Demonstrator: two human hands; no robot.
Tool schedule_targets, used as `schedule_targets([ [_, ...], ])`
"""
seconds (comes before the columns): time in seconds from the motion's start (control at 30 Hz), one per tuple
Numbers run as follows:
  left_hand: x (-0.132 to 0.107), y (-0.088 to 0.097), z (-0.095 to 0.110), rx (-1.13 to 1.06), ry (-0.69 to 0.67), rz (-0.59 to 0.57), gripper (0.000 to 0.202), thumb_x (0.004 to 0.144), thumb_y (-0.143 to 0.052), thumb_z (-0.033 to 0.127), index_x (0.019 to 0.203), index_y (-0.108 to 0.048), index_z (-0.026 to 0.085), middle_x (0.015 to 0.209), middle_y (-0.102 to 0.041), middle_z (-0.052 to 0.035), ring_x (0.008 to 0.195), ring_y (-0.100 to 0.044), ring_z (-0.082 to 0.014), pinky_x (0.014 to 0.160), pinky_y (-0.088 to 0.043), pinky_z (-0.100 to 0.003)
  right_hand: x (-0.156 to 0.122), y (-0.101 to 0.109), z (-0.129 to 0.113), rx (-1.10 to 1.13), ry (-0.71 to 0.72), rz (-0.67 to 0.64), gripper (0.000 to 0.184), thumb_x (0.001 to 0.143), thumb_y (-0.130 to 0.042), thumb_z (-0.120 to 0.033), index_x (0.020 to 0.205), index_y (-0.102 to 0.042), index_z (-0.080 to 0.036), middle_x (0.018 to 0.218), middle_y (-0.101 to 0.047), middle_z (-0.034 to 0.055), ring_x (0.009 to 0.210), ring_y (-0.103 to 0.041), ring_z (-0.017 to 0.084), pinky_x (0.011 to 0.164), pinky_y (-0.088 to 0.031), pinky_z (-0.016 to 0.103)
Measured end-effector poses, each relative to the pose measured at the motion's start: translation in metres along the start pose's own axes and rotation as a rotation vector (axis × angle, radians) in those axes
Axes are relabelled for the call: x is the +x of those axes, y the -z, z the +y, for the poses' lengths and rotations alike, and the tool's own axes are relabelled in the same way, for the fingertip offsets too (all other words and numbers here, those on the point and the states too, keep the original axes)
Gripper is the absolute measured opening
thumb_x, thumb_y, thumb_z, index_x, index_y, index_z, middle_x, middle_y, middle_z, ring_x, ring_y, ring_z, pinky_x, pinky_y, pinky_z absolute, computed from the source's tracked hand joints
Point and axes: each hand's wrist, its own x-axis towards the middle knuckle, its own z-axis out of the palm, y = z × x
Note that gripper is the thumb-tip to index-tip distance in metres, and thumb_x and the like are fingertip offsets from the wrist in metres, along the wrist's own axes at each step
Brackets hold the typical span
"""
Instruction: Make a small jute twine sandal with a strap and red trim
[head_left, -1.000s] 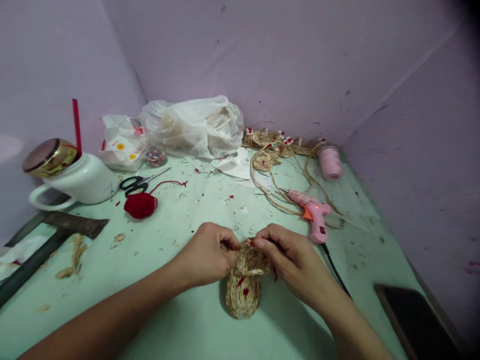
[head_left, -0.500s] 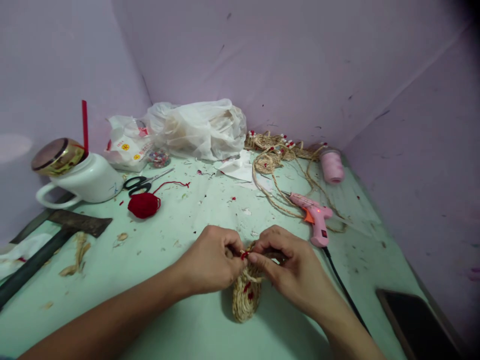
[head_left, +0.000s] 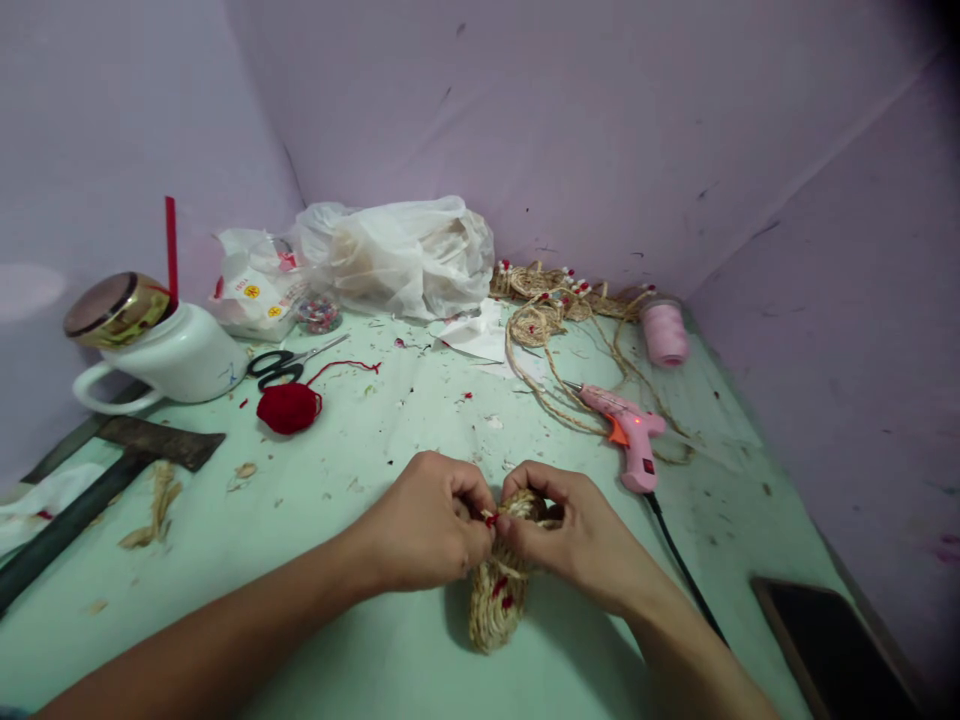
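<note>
My left hand (head_left: 427,525) is closed in a pinch at a short bit of red yarn (head_left: 491,519). Facing it, my right hand (head_left: 581,530) has thumb and finger closed on the same spot, against a small oval piece of coiled straw rope (head_left: 491,622), shaped like a miniature slipper. Red marks of yarn show on the lower half of this piece, and a strand of straw cord crosses its middle. My fingers hide part of its upper end. Whether the yarn is knotted cannot be made out.
A pink glue gun (head_left: 626,430) with a lit orange light lies to the right, near straw cord (head_left: 555,400) and a phone (head_left: 832,640). Leftward are a red yarn ball (head_left: 289,409), scissors (head_left: 289,364), a hammer (head_left: 127,465) and a white mug (head_left: 176,360). Plastic bags (head_left: 412,255) sit behind.
The straw piece has tilted and shifted slightly toward me and to the right, so more of its upper end shows. My right hand has moved a little closer to my left.
</note>
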Motion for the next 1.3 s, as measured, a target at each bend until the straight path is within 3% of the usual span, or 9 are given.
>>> schedule_targets([
  [0.17, 0.0, 0.005, 0.005, -0.102, 0.043, 0.009, 0.008, 0.05, -0.048, 0.01, 0.053, -0.046, 0.017, 0.038, -0.047, 0.0062, 0.036, -0.048, -0.0096, 0.036, -0.036, -0.019, 0.001, -0.001, 0.002, -0.016, -0.014, 0.028, 0.008, 0.06, -0.056, -0.017, 0.065, -0.051, -0.017, 0.056, -0.043, -0.0058, 0.053, -0.035, 0.008, 0.047, -0.029, 0.018],
  [0.27, 0.002, 0.014, 0.007, -0.159, -0.006, 0.061, 0.01, 0.05, -0.047, 0.008, 0.05, -0.042, 0.017, 0.045, -0.054, 0.0034, 0.041, -0.052, -0.0101, 0.041, -0.041, -0.02, 0.003, 0.0, 0.001, 0.008, -0.047, 0.065, 0.008, 0.058, -0.054, -0.017, 0.064, -0.049, -0.017, 0.053, -0.043, -0.0061, 0.05, -0.034, 0.007, 0.045, -0.027, 0.018],
  [0.33, 0.003, 0.017, 0.007, -0.094, -0.047, 0.064, 0.007, 0.053, -0.051, 0.01, 0.055, -0.047, 0.016, 0.046, -0.052, 0.0044, 0.041, -0.049, -0.0087, 0.04, -0.037, -0.019, 0.005, 0.001, 0.0, 0.074, -0.066, 0.042, 0.009, 0.058, -0.055, -0.017, 0.065, -0.049, -0.017, 0.053, -0.043, -0.0063, 0.048, -0.033, 0.006, 0.043, -0.027, 0.018],
  [0.53, 0.002, 0.009, 0.003, 0.013, -0.098, -0.075, 0.004, 0.058, -0.055, 0.014, 0.061, -0.054, 0.013, 0.049, -0.045, 0.0056, 0.045, -0.037, -0.0056, 0.041, -0.027, -0.018, 0.003, 0.001, -0.005, 0.162, -0.093, 0.013, 0.01, 0.059, -0.056, -0.017, 0.066, -0.05, -0.016, 0.053, -0.042, -0.0059, 0.048, -0.035, 0.007, 0.043, -0.029, 0.018],
  [0.7, 0.004, 0.003, -0.001, -0.041, -0.089, 0.006, 0.002, 0.056, -0.052, 0.012, 0.056, -0.051, 0.014, 0.044, -0.039, 0.0076, 0.043, -0.031, -0.0047, 0.039, -0.023, -0.017, 0.001, 0.0, -0.005, 0.177, -0.044, -0.037, 0.009, 0.062, -0.058, -0.017, 0.068, -0.053, -0.015, 0.055, -0.043, -0.0049, 0.051, -0.035, 0.007, 0.046, -0.028, 0.018],
  [0.97, 0.004, -0.004, -0.002, -0.126, -0.045, 0.028, 0.004, 0.055, -0.052, 0.015, 0.056, -0.048, 0.015, 0.043, -0.037, 0.0081, 0.043, -0.029, -0.0048, 0.04, -0.022, -0.018, 0.0, 0.003, -0.005, 0.314, -0.096, -0.108, 0.013, 0.06, -0.062, -0.017, 0.068, -0.053, -0.014, 0.052, -0.043, -0.006, 0.048, -0.033, 0.005, 0.044, -0.026, 0.018],
  [1.3, -0.001, -0.011, -0.004, -0.059, -0.199, 0.075, 0.006, 0.056, -0.046, 0.011, 0.06, -0.046, 0.016, 0.051, -0.04, 0.0065, 0.045, -0.033, -0.005, 0.042, -0.027, -0.018, -0.001, 0.003, -0.004, 0.325, -0.145, 0.001, 0.01, 0.055, -0.061, -0.015, 0.06, -0.052, -0.015, 0.047, -0.046, -0.0067, 0.042, -0.038, 0.005, 0.04, -0.03, 0.018],
])
